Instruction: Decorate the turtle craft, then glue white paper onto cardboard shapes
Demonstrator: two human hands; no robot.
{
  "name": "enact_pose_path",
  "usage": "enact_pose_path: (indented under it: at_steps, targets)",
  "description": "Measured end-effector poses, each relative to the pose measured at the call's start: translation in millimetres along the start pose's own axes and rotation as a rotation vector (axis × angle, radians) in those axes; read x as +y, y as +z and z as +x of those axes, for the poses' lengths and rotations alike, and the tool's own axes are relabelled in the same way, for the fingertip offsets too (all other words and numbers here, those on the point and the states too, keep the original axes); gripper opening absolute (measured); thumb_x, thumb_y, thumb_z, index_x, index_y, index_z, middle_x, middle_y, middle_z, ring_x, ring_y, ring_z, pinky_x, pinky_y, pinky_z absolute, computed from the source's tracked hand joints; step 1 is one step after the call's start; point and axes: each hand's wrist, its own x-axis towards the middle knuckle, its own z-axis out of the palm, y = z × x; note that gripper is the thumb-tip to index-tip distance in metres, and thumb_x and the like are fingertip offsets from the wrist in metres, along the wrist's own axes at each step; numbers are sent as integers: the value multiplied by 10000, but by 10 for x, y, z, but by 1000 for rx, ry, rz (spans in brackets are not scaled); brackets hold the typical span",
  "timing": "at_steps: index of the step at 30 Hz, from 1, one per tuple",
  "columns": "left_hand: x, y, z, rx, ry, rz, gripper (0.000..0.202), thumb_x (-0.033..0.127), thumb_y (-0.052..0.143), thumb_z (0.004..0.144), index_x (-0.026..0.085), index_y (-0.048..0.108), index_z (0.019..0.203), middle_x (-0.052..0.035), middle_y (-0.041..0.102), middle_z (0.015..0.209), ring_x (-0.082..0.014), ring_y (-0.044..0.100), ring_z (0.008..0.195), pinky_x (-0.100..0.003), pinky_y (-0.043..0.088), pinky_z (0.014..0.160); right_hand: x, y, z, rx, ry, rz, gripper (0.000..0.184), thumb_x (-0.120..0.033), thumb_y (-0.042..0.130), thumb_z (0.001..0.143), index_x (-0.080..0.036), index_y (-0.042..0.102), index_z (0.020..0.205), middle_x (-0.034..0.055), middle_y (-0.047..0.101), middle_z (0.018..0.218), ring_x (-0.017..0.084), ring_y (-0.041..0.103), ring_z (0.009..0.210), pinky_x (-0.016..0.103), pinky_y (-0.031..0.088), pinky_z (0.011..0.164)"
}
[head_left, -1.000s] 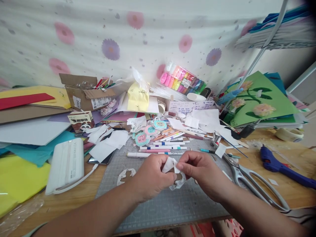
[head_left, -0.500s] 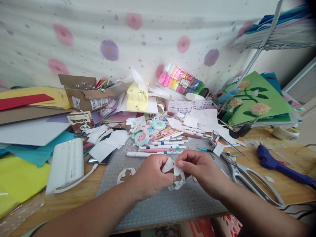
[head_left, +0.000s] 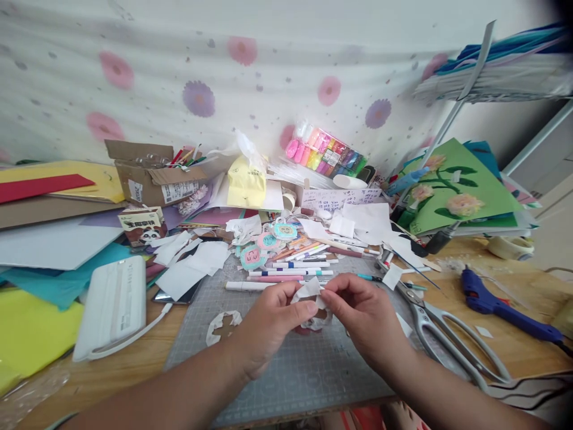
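Between my two hands is a small ring-shaped piece wrapped in white paper (head_left: 308,291), its middle showing brown. My left hand (head_left: 280,310) pinches it from the left, thumb across the front. On the right side my right hand (head_left: 353,304) pinches its paper edge between thumb and fingers. Part of the piece is hidden by my fingers. A similar paper-edged ring (head_left: 224,327) with a brown, notched middle lies on the grey cutting mat (head_left: 295,382) beside my left wrist. Past my fingertips lie several markers (head_left: 290,273).
Silver scissors (head_left: 452,334) lie right of my right hand, and a blue glue gun (head_left: 501,304) farther right. A white power bank (head_left: 111,304) with a cable lies at left. Paper scraps (head_left: 194,269), small painted charms (head_left: 253,257) and a cardboard box (head_left: 152,179) crowd the back.
My left thumb has moved up onto the white paper, and the piece has tilted between my hands. The whole view has shifted slightly.
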Motion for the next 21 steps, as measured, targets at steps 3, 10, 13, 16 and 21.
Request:
enact_pose_path:
  at_steps: [3,10,13,16,21]
  targets:
    - [-8,16,6,61,43,53,208,313,657,731,127,636,822,-25,617,743,-129,528,665,-232,394,601,-2,18,-16,5,-17,0,197,-358,679,710,-183,599,663,-10,582,611,127,515,572,243,415,542]
    - [39,-5,9,129,95,386,180,312,607,738,136,630,705,-7,601,666,-144,504,638,-234,362,580,11,10,52,-233,41,145,229,-402,604,785,-173,613,776,-6,588,646,130,535,598,259,426,580]
    - [39,-13,16,131,99,479,169,285,610,720,136,606,641,20,519,579,-116,429,566,-224,305,518,-7,19,55,-212,27,15,209,-373,647,739,-180,581,693,-6,578,621,146,547,597,271,431,583]
    - [20,-8,17,139,105,429,159,283,615,724,126,623,702,24,513,597,-106,415,566,-220,308,518,-15,23,39,-116,-18,-70,220,-372,628,746,-191,552,645,-8,548,606,142,510,584,264,409,566]
    - [-14,32,5,152,77,133,321,309,676,704,150,613,975,-13,622,811,-139,522,723,-243,419,652,11,69,9,9,-45,-76,242,-383,612,764,-194,533,636,-17,505,600,130,462,574,250,381,545]
